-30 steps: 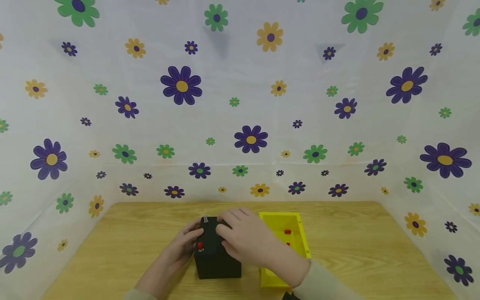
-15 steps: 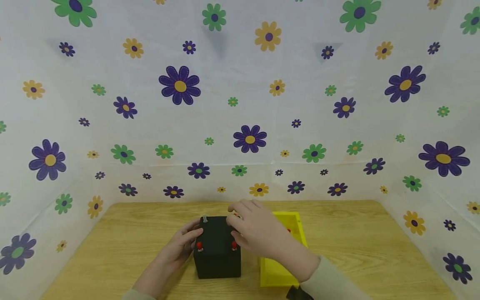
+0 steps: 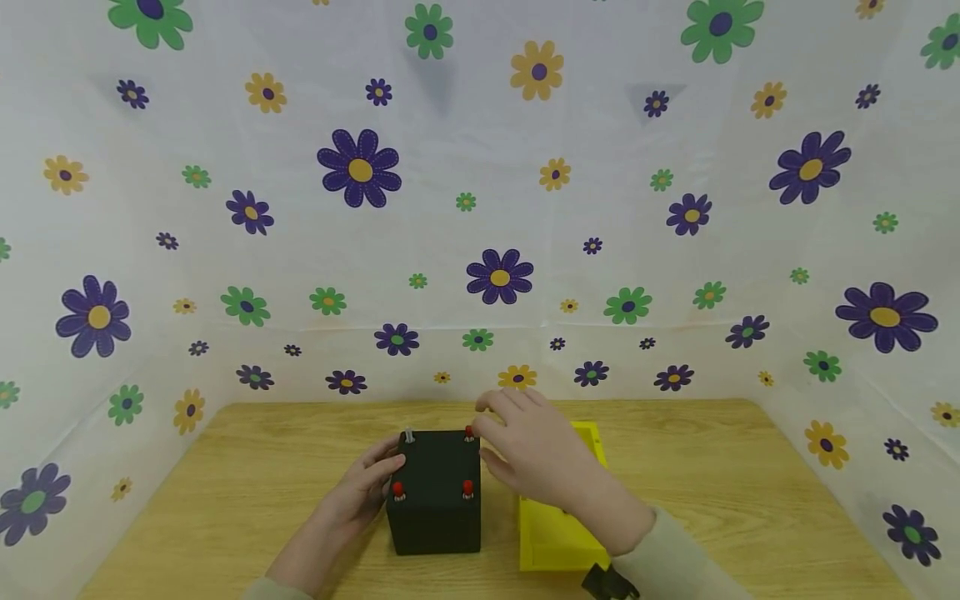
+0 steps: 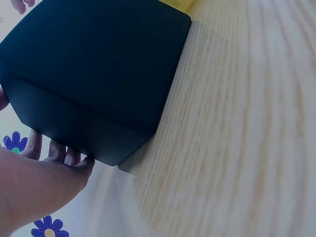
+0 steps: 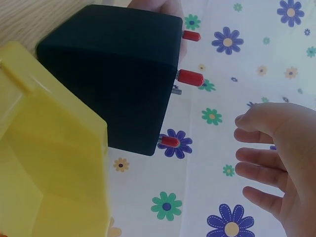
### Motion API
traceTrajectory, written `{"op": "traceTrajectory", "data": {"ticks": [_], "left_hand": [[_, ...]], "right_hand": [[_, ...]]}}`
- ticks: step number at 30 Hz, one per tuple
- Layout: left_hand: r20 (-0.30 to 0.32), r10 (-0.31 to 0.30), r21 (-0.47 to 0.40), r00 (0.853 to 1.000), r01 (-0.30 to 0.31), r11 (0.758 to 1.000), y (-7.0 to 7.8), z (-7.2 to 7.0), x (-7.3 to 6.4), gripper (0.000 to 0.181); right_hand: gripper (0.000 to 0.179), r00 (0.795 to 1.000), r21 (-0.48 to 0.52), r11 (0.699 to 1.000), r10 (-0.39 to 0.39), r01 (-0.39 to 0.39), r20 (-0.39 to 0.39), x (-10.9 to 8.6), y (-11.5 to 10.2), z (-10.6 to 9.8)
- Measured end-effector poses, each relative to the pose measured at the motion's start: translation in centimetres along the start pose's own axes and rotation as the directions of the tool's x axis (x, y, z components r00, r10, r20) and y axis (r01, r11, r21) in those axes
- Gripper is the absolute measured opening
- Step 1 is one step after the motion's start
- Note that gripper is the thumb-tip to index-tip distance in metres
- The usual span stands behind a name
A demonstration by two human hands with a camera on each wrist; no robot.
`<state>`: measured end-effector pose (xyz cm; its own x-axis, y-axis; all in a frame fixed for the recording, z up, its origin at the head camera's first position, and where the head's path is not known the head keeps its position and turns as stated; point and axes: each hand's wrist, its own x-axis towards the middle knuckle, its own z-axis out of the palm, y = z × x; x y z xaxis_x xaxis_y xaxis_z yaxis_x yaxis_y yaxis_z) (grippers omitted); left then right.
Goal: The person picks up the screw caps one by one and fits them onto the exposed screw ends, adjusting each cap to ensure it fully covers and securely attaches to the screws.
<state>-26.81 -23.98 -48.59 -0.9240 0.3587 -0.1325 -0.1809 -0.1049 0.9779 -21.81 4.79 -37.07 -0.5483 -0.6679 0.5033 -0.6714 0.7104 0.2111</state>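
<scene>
A black box (image 3: 438,471) stands on the wooden table, with a small post at each top corner. Red caps (image 5: 190,77) sit on three of the posts; the far left post (image 3: 408,436) shows bare metal. My left hand (image 3: 356,496) holds the box at its left side, thumb over the top edge and fingers against the side face (image 4: 64,128). Just right of the box, my right hand (image 3: 540,454) hovers with loosely bent fingers and nothing between them. It is close to the far right cap (image 3: 469,432) in the head view, and apart from the box in the right wrist view.
A yellow bin (image 3: 555,550) is to the right of the box, partly hidden under my right forearm. Bare tabletop (image 3: 720,500) extends farther right. A white flowered cloth (image 3: 600,200) hangs behind and along both sides.
My right hand has drawn back rightward from the box top, uncovering the two red caps on the right side. The left hand and the box have stayed in place.
</scene>
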Motion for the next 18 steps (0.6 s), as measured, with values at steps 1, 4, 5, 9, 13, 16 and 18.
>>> {"op": "traceTrajectory", "data": {"ticks": [1, 4, 5, 9, 13, 16, 18], "left_hand": [[-0.002, 0.001, 0.0, 1.0, -0.001, 1.0, 0.0, 0.0, 0.0, 0.062], [-0.017, 0.0, -0.004, 1.0, 0.0, 1.0, 0.0, 0.0, -0.1, 0.062], [-0.02, -0.002, -0.003, 1.0, 0.002, 1.0, 0.0, 0.1, -0.1, 0.063], [-0.026, -0.005, -0.002, 1.0, 0.005, 1.0, 0.0, 0.1, -0.1, 0.063], [-0.025, -0.009, -0.002, 1.0, 0.009, 1.0, 0.0, 0.2, -0.2, 0.063], [-0.026, -0.012, -0.003, 1.0, 0.012, 1.0, 0.0, 0.2, -0.2, 0.064], [-0.031, -0.014, -0.002, 0.999, 0.014, 1.0, 0.0, 0.3, -0.2, 0.065]], "right_hand": [[0.024, 1.0, -0.002, 1.0, -0.001, 0.001, -0.002, -0.1, 0.1, 0.0], [0.024, 1.0, -0.009, 1.0, -0.004, 0.004, -0.006, -0.3, 0.2, 0.1], [0.024, 1.0, -0.012, 1.0, -0.004, 0.004, -0.006, -0.4, 0.2, 0.1], [0.025, 1.0, -0.013, 1.0, -0.003, 0.002, -0.006, -0.6, 0.3, 0.2], [0.024, 1.0, -0.016, 1.0, 0.004, -0.004, 0.005, -0.9, 0.4, 0.3], [0.024, 1.0, -0.018, 1.0, 0.015, -0.015, 0.021, -1.0, 0.4, 0.4], [0.024, 0.999, -0.018, 1.0, 0.023, -0.022, 0.032, -1.1, 0.4, 0.4]]}}
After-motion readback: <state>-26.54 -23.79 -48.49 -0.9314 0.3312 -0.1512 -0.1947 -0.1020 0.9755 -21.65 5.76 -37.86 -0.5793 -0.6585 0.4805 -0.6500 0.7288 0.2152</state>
